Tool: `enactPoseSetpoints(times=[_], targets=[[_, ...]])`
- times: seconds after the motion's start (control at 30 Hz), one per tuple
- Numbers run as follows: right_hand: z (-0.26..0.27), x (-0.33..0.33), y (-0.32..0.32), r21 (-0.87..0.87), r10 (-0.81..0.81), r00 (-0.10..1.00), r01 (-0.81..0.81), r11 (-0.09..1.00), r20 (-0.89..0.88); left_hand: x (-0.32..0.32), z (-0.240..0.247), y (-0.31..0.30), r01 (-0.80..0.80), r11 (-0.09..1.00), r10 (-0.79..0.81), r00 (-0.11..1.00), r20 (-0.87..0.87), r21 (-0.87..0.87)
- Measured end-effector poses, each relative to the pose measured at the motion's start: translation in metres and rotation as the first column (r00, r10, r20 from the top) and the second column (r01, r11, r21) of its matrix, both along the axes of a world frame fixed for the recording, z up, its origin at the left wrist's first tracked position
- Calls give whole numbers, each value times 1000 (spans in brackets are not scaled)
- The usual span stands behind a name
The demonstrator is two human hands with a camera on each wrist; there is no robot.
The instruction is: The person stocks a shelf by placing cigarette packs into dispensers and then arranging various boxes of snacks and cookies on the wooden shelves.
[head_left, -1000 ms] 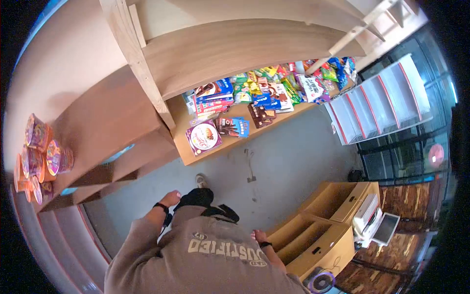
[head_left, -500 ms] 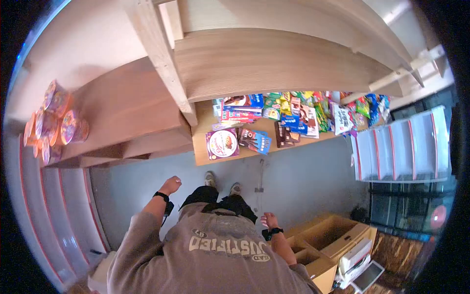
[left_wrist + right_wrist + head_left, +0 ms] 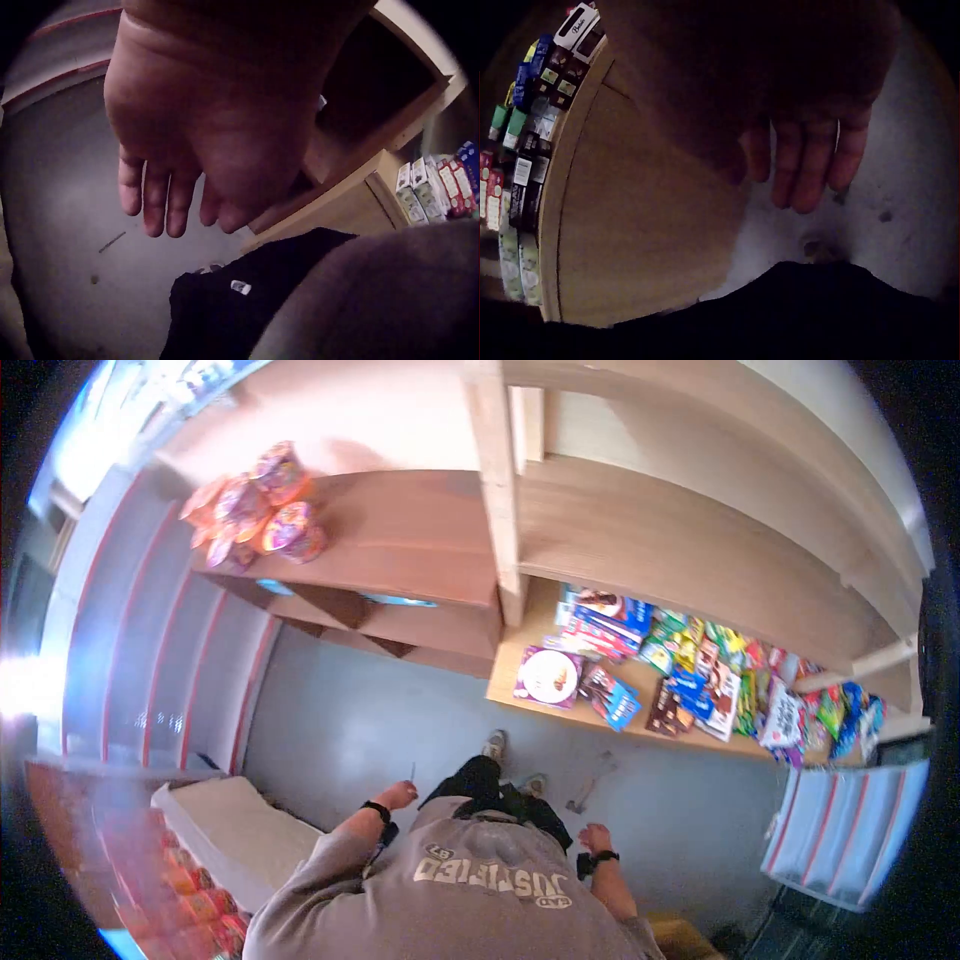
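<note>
Both left grip [image 3: 199,131] and dim right grip [image 3: 784,112] seem relaxed; the purple box [image 3: 548,676] is white-circled.

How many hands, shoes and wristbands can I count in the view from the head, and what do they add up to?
Left hand and right hand: 2
Shoes: 2
Wristbands: 2
Total: 6

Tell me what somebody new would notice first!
In the head view, probably the colourful snack packets crowding the tan shelf at right. Then the orange and purple cups piled on the brown shelf, upper left, and the pale "JUSTIFIED" lettering on the person's shirt, bottom middle.
</note>
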State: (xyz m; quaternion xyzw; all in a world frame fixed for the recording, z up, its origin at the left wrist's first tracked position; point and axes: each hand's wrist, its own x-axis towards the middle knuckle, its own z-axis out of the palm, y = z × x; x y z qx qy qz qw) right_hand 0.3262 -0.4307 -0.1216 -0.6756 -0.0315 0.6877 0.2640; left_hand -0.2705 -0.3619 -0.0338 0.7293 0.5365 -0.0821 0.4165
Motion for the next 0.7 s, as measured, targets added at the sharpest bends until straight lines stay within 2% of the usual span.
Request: enactPoseSetpoints(times=[0.03, 0.07, 0.1, 0.17, 0.3, 0.37, 0.47, 0.5, 0.7], targets=[[-2, -1, 1, 6, 90, 994, -91, 996, 69, 25, 47, 5, -290, 938, 270, 955, -123, -191], [-2, 1, 2, 7, 175, 974, -178, 984, 145, 27, 50, 1, -321, 931, 301, 944, -132, -173], [-2, 2, 5, 24, 204, 969, -210, 977, 139, 28, 44, -8, -411, 892, 391, 911, -131, -187], [-2, 2, 8, -31, 153, 985, -151, 988, 83, 35, 43, -19, -532, 821, 502, 846, -179, -207], [-8, 7, 16, -103, 241, 963, -230, 968, 118, 45, 41, -35, -616, 759, 595, 788, -160, -211], [-27, 13, 15, -15, 350, 937, -350, 937, 8, 52, 47, -38, -615, 762, 595, 789, -153, -203], [12, -1, 28, -4, 340, 937, -341, 940, 83, 55, 36, -56, -586, 789, 566, 810, -155, -183], [15, -4, 26, 14, 275, 956, -278, 961, 102, 56, 32, -59, -584, 791, 567, 812, -140, -183], [22, 4, 20, -21, 238, 960, -237, 971, 148, 59, 14, -61, -546, 814, 535, 838, -110, -197]])
